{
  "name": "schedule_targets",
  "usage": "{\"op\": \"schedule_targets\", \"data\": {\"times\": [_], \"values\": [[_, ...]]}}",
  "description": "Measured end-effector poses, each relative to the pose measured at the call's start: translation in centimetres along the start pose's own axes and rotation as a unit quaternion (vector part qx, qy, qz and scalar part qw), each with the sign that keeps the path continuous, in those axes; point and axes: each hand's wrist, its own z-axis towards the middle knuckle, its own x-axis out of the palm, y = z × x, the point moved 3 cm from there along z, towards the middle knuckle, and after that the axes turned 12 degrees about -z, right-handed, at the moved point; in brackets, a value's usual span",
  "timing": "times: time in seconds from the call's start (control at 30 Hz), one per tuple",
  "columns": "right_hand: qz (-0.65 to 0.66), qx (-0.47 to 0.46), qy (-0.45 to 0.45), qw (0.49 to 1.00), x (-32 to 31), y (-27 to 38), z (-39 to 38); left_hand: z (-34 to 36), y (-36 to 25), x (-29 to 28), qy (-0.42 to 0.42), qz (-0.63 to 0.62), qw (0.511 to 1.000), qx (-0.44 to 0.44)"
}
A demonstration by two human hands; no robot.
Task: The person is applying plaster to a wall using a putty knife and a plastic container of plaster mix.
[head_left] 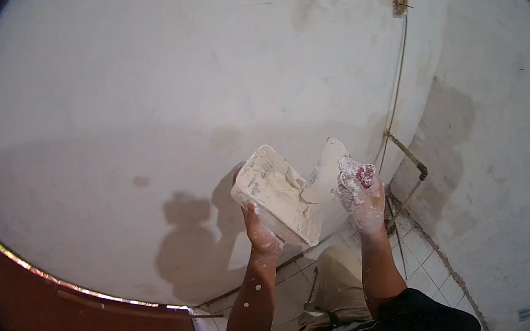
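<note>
My left hand [261, 233] grips a rectangular mud pan [284, 228] from its left side, the thumb lying along the near edge. Pale, creamy plaster [272, 181] coats the inside of the pan, thicker and ridged toward the right. In my closed right hand [369, 205] is a putty knife [326, 166], its broad blade smeared with plaster and its lower edge at the pan's right rim. Plaster crusts the reddish handle and whitens my right fingers. Whether the blade touches the pan or only overlaps it, I cannot tell.
A white wall [134, 69] with damp-looking patches fills the far side. At the right corner, a pipe [409, 153] and a thin cable [398, 76] run along the wall. A reddish-brown panel [92, 319] stands at lower left. Below lies a tiled floor [418, 252].
</note>
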Motion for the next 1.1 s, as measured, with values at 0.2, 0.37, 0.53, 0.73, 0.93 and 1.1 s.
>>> {"op": "schedule_targets", "data": {"times": [0.2, 0.37, 0.53, 0.73, 0.93, 1.1], "values": [[-0.341, -0.203, -0.064, 0.916, 0.7, -1.7, 0.4, -0.1, 0.5, -0.3, 0.013, 0.127, 0.989, 0.072], [-0.141, -0.066, -0.071, 0.985, 0.8, -3.1, 1.0, 0.2, 0.6, -1.5, 0.005, 0.079, 0.996, 0.048], [0.069, 0.007, -0.030, 0.997, 3.0, -0.2, 0.6, -0.7, 0.2, -0.2, 0.063, 0.054, 0.996, -0.030], [-0.495, -0.284, -0.092, 0.816, 5.2, 2.1, -0.6, -1.5, -1.4, 0.9, 0.023, -0.069, 0.993, -0.089], [-0.431, -0.227, -0.071, 0.870, 3.8, -0.6, 0.5, -0.4, -1.3, -0.5, 0.009, -0.076, 0.994, -0.083], [0.107, -0.063, 0.011, 0.992, 0.3, -1.5, 4.6, 0.7, 3.1, -2.1, 0.050, -0.095, 0.993, -0.044]]}}
